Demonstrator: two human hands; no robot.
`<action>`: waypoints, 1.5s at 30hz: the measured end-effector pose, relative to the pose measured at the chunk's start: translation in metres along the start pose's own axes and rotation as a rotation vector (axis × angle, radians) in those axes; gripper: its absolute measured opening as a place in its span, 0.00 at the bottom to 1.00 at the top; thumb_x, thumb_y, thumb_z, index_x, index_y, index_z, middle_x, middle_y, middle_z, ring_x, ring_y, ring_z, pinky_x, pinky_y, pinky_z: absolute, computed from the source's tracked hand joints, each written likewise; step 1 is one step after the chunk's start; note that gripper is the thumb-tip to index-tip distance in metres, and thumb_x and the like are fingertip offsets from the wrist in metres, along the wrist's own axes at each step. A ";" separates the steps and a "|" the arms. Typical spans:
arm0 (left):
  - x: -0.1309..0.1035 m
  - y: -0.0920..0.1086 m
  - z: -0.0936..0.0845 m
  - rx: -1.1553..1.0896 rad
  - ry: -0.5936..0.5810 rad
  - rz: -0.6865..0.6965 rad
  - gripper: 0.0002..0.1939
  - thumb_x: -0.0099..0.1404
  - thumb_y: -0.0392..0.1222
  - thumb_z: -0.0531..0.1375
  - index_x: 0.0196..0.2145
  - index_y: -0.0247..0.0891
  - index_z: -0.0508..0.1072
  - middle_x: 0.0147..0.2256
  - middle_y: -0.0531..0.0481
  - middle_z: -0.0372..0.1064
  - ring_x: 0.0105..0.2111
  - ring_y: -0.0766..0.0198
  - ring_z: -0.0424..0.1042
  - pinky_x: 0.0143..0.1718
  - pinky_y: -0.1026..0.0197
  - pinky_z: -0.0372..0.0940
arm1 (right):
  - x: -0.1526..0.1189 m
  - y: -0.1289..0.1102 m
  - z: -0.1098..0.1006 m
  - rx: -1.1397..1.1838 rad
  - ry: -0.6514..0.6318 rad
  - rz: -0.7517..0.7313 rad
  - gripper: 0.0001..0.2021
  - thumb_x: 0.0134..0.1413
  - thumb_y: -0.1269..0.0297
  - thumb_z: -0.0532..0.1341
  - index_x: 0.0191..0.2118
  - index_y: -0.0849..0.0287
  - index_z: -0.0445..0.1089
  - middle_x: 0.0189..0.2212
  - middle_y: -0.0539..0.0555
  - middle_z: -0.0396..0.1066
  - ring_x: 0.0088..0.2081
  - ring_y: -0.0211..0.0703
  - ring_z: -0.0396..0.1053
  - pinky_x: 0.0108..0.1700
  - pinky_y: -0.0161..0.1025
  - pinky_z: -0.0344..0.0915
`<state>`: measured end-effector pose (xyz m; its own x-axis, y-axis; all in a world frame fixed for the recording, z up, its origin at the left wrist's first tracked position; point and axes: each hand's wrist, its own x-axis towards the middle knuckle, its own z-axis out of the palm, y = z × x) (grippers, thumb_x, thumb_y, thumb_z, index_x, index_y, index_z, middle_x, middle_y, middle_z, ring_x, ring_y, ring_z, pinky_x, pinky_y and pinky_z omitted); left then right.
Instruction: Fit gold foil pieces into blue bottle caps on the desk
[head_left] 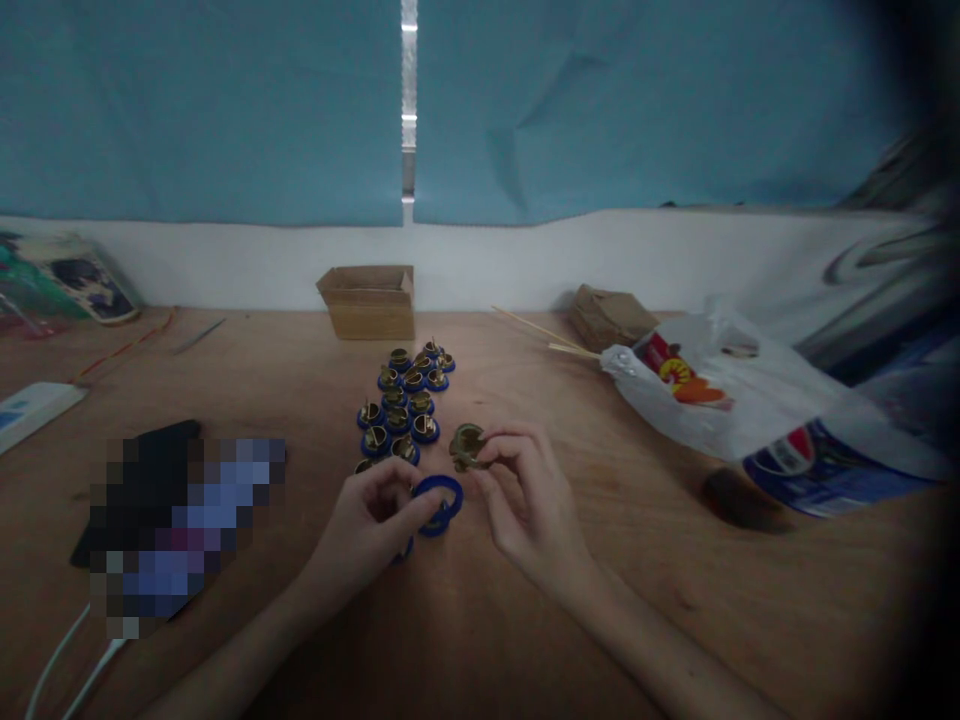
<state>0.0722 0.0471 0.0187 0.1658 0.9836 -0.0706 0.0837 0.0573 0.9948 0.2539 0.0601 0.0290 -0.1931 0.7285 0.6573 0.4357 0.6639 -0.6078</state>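
Note:
My left hand [379,510] pinches a blue ring [450,484] between thumb and fingers, low in the middle of the view. Just under that ring, another blue piece partly shows. To the right, my right hand [525,490] holds a round brass-coloured metal part [468,444] at its fingertips, apart from the ring. Beyond my left hand stand several brass parts with blue rims [425,428], grouped on the wooden table [300,390]. My left fingers hide some of the nearest ones.
An open cardboard box [371,312] stands at the back. Phone-like devices [202,530] with cables lie left. On the right are a plastic bag [697,400], thin sticks [540,330], a brown paper packet [611,318] and a cola bottle [832,465].

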 end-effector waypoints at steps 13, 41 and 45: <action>0.004 0.006 -0.006 -0.102 0.028 0.158 0.09 0.62 0.45 0.63 0.35 0.38 0.77 0.37 0.47 0.74 0.34 0.63 0.73 0.34 0.64 0.68 | -0.007 -0.005 0.004 0.036 -0.087 -0.047 0.10 0.58 0.77 0.56 0.40 0.54 0.59 0.39 0.54 0.61 0.41 0.45 0.66 0.40 0.43 0.69; 0.004 -0.003 -0.004 -0.223 -0.193 0.170 0.14 0.60 0.46 0.65 0.42 0.39 0.72 0.39 0.46 0.72 0.41 0.58 0.72 0.43 0.58 0.68 | -0.007 -0.010 0.003 0.022 -0.217 -0.200 0.09 0.56 0.76 0.58 0.40 0.56 0.63 0.42 0.57 0.66 0.45 0.47 0.68 0.45 0.45 0.71; 0.003 -0.004 -0.005 -0.262 -0.202 0.190 0.12 0.60 0.42 0.65 0.41 0.39 0.72 0.38 0.49 0.69 0.40 0.61 0.71 0.43 0.61 0.67 | -0.006 -0.010 0.003 0.022 -0.222 -0.205 0.10 0.55 0.76 0.59 0.39 0.56 0.62 0.41 0.57 0.65 0.45 0.47 0.67 0.45 0.45 0.71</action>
<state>0.0679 0.0511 0.0145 0.3472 0.9288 0.1298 -0.2170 -0.0550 0.9746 0.2487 0.0496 0.0294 -0.4641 0.5961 0.6552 0.3487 0.8029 -0.4835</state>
